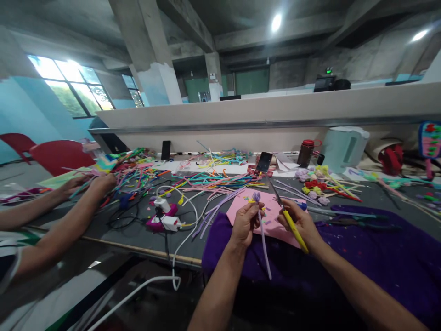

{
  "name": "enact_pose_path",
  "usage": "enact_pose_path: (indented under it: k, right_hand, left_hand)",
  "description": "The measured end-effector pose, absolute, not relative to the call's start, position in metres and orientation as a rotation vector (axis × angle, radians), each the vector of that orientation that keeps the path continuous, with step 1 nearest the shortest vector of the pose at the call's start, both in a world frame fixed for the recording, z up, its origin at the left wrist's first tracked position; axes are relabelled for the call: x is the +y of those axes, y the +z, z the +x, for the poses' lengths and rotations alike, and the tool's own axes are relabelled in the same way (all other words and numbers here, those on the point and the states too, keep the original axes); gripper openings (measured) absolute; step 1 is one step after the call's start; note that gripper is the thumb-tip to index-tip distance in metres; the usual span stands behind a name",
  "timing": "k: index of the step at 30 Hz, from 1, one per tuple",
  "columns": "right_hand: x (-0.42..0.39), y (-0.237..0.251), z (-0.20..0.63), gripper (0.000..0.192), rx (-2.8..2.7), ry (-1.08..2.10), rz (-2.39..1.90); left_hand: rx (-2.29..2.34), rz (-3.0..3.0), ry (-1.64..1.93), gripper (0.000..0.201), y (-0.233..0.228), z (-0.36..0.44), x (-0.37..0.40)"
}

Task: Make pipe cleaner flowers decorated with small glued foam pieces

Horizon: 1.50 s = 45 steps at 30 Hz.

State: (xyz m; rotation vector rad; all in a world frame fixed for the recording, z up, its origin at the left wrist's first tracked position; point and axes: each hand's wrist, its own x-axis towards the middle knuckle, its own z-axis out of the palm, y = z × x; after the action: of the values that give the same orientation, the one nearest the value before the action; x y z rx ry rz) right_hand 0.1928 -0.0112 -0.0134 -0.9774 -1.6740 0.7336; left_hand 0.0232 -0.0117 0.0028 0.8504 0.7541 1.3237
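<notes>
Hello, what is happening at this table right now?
A person sits at a grey table strewn with coloured pipe cleaners. The left hand holds a lilac pipe cleaner upright, with a small curled bud at its top. The right hand holds yellow-handled scissors, blades pointing away. Under the hands lie a pink sheet and a purple cloth. On the left, a co-worker's hands handle more pipe cleaners.
</notes>
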Motion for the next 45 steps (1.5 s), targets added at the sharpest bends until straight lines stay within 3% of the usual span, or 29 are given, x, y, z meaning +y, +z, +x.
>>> enact_pose_path:
  k: [23,31,37,45]
  right_hand:
    - [-0.019,-0.009,0.200,0.051,-1.755,0.730,-1.053]
    - [-0.049,0.010,0.284,0.050,-1.958,0.405,-1.357]
    - [-0.074,-0.005,0.363,0.051,-1.880,0.173,-1.829]
    - [-0.087,-0.016,0.387,0.051,-2.018,-0.026,-2.137]
  left_hand:
    - [0.772,0.872,1.332,0.031,0.003,0.024,-0.012]
    - [0.793,0.859,1.334,0.030,0.006,0.025,-0.007]
    - [0.795,0.848,1.337,0.031,0.007,0.027,-0.004]
    - [0.823,0.832,1.329,0.030,0.011,0.029,-0.004]
